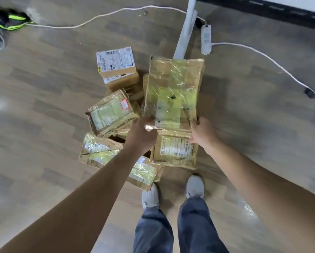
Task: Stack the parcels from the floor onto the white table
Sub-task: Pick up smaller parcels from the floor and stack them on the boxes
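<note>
Both arms reach down over a heap of parcels on the wood-look floor [43,110], and the big one is in hand: a long flat parcel [173,88], brown card under shiny yellowish tape, gripped at its near edge on both sides. The left hand [142,132] is closed round the near left corner, fingers curled under the edge and hidden, thumb side on top. The right hand [201,131] clamps the near right corner, fingers folded onto the top face. Whether the far end of this parcel is clear of the pile I cannot tell; it overlaps the boxes beneath. Directly below it, near the right hand, lies a squarer parcel with a printed label [175,148]. To the left sits a crumpled taped parcel with a small red-edged sticker [113,112], and nearer the feet a longer taped parcel [114,159] runs under the left forearm. At the far side of the heap stands a small carton with a white shipping label [118,68]. A white table leg [186,30] rises just beyond the pile, a white power strip [206,39] beside it with its cable trailing across the floor. Grey shoes [150,196] stand at the heap's near edge.
</note>
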`<act>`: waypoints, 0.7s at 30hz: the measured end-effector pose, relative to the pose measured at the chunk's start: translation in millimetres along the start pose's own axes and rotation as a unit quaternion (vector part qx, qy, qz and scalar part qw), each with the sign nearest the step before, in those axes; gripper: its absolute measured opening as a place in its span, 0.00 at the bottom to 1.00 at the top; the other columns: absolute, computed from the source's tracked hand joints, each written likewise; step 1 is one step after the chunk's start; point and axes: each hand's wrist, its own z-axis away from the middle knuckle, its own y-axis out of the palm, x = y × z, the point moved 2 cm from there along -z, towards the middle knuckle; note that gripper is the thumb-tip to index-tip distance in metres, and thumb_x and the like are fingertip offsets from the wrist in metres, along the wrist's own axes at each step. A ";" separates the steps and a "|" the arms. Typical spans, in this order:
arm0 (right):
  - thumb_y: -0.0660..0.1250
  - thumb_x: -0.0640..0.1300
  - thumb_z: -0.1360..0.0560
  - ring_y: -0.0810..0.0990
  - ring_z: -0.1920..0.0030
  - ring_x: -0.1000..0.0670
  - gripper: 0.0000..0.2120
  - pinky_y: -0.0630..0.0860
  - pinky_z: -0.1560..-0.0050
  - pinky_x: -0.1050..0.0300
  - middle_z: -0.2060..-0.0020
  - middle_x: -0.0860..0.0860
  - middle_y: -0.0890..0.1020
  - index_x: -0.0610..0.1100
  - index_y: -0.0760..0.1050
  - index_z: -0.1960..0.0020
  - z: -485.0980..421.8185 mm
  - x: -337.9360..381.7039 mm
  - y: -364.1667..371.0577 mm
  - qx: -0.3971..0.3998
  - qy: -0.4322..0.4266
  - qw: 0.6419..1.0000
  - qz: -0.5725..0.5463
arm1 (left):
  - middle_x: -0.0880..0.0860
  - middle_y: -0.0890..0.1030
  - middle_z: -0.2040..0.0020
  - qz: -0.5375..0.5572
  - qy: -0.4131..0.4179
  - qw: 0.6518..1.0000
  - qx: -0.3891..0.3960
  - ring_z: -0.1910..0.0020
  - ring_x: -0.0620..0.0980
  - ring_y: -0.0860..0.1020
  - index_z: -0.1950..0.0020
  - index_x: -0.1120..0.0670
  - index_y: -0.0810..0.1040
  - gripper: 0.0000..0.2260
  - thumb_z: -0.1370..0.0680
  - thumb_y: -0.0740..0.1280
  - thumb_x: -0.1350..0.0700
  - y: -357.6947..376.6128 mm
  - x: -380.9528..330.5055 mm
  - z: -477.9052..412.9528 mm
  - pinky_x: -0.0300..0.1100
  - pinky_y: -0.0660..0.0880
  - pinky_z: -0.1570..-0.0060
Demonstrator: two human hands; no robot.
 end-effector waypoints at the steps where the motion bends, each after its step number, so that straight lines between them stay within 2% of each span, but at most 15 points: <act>1: 0.54 0.47 0.16 0.81 0.54 0.37 0.12 0.78 0.50 0.33 0.59 0.43 0.76 0.41 0.71 0.51 3.6 3.5 -6.1 -0.008 0.002 1.000 0.012 | 0.48 0.72 0.37 0.013 0.005 1.000 0.001 0.50 0.43 0.73 0.37 0.48 0.73 0.18 0.25 0.63 0.59 -3.1 -2.6 2.7 0.33 0.68 0.56; 4: 0.53 0.47 0.16 0.81 0.52 0.36 0.15 0.78 0.49 0.35 0.54 0.38 0.79 0.39 0.73 0.51 23.0 19.7 -33.7 -0.020 -0.001 0.997 0.069 | 0.51 0.74 0.41 0.029 0.022 0.999 0.024 0.44 0.50 0.74 0.39 0.48 0.72 0.15 0.24 0.62 0.59 -14.0 -18.8 19.1 0.44 0.72 0.46; 6: 0.52 0.48 0.16 0.80 0.55 0.38 0.16 0.78 0.53 0.41 0.60 0.43 0.77 0.43 0.71 0.57 41.7 35.0 -54.6 -0.026 -0.012 0.995 0.096 | 0.53 0.73 0.40 0.008 0.028 0.999 0.024 0.45 0.52 0.74 0.37 0.50 0.71 0.14 0.22 0.62 0.56 -27.8 -36.7 34.7 0.48 0.73 0.45; 8: 0.52 0.47 0.16 0.78 0.58 0.40 0.16 0.72 0.60 0.51 0.64 0.46 0.75 0.45 0.67 0.61 65.8 55.6 -77.2 -0.038 -0.024 0.989 0.140 | 0.55 0.70 0.38 -0.008 0.030 0.999 0.009 0.48 0.52 0.74 0.34 0.51 0.69 0.16 0.22 0.63 0.55 -48.7 -61.3 48.3 0.47 0.74 0.48; 9: 0.52 0.47 0.16 0.78 0.57 0.41 0.16 0.69 0.61 0.52 0.63 0.46 0.75 0.44 0.67 0.60 76.1 63.8 -87.1 -0.044 -0.030 0.986 0.160 | 0.57 0.69 0.37 -0.019 0.035 0.999 -0.001 0.47 0.53 0.73 0.33 0.53 0.68 0.18 0.22 0.63 0.56 -58.9 -72.5 52.8 0.48 0.74 0.48; 12: 0.53 0.47 0.16 0.78 0.51 0.39 0.14 0.70 0.54 0.50 0.56 0.42 0.78 0.40 0.72 0.52 121.2 94.6 -126.1 -0.063 -0.045 0.976 0.203 | 0.60 0.68 0.35 -0.038 0.063 0.996 -0.057 0.36 0.58 0.67 0.32 0.57 0.66 0.21 0.23 0.65 0.57 -102.3 -113.2 75.4 0.53 0.69 0.38; 15: 0.55 0.44 0.17 0.78 0.45 0.40 0.15 0.70 0.54 0.54 0.44 0.41 0.81 0.42 0.75 0.35 172.9 128.5 -161.7 -0.091 -0.079 0.973 0.195 | 0.62 0.67 0.34 -0.043 0.096 0.989 -0.105 0.34 0.62 0.65 0.32 0.59 0.67 0.22 0.24 0.67 0.56 -148.9 -155.5 99.0 0.56 0.65 0.35; 16: 0.56 0.43 0.17 0.79 0.45 0.41 0.16 0.68 0.56 0.56 0.43 0.42 0.81 0.43 0.74 0.33 190.7 139.7 -171.7 -0.097 -0.090 0.974 0.184 | 0.62 0.67 0.34 -0.048 0.108 0.987 -0.105 0.34 0.62 0.65 0.32 0.59 0.66 0.23 0.24 0.67 0.56 -161.9 -167.9 106.5 0.56 0.65 0.35; 18: 0.58 0.38 0.18 0.79 0.51 0.43 0.14 0.68 0.61 0.58 0.46 0.42 0.82 0.42 0.76 0.35 224.1 160.5 -191.8 -0.104 -0.121 0.971 0.176 | 0.62 0.69 0.35 -0.041 0.124 0.988 -0.084 0.35 0.62 0.68 0.31 0.58 0.66 0.24 0.24 0.68 0.54 -181.4 -189.7 122.5 0.55 0.66 0.37; 20: 0.58 0.33 0.20 0.80 0.55 0.44 0.14 0.74 0.58 0.52 0.47 0.42 0.82 0.39 0.76 0.38 256.6 180.5 -213.2 -0.121 -0.148 0.963 0.190 | 0.59 0.71 0.36 -0.041 0.140 0.988 -0.058 0.37 0.59 0.70 0.32 0.56 0.67 0.24 0.25 0.68 0.50 -193.0 -208.5 142.3 0.52 0.67 0.41; 21: 0.57 0.30 0.21 0.81 0.59 0.47 0.16 0.77 0.60 0.51 0.47 0.44 0.83 0.39 0.76 0.37 273.6 189.6 -223.9 -0.129 -0.156 0.960 0.194 | 0.57 0.72 0.36 -0.039 0.148 0.987 -0.042 0.37 0.58 0.71 0.32 0.54 0.67 0.24 0.25 0.69 0.49 -196.8 -216.5 152.6 0.50 0.68 0.42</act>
